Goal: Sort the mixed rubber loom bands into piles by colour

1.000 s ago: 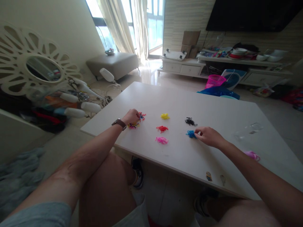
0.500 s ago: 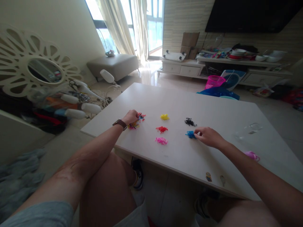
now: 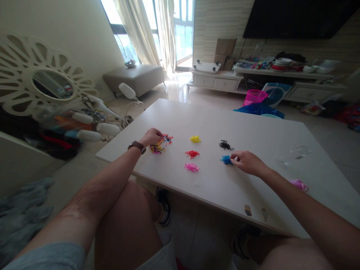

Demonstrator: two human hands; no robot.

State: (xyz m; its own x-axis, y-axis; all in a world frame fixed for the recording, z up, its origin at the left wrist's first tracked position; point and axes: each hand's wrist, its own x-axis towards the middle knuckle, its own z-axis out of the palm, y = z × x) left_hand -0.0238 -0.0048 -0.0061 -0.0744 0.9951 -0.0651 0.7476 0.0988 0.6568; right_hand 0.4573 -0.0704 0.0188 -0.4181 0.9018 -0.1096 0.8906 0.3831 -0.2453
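Note:
My left hand (image 3: 152, 136), with a brown watch on its wrist, is closed in a pinch at the mixed pile of small coloured rubber bands (image 3: 156, 147); its fingertips meet the red and blue bands at the far side. My right hand (image 3: 249, 162) is also pinched, touching the right edge of a pile of blue rubber bands (image 3: 225, 159). What either pinch holds is too small to tell. Black bands (image 3: 225, 144) lie just beyond the blue ones. Between my hands sit separate piles of yellow bands (image 3: 195, 139), red bands (image 3: 192, 154) and pink bands (image 3: 191, 167).
The white table (image 3: 180, 112) carries a clear plastic container (image 3: 295, 155) on the right and a pink-purple item (image 3: 299, 185) partly behind my right forearm. Stickers (image 3: 248, 210) mark the near edge. A lamp with white shades (image 3: 108, 129) stands close to the left side.
My left hand has shifted a little left and away from me, uncovering more of the mixed pile. My right hand has stayed at the blue bands.

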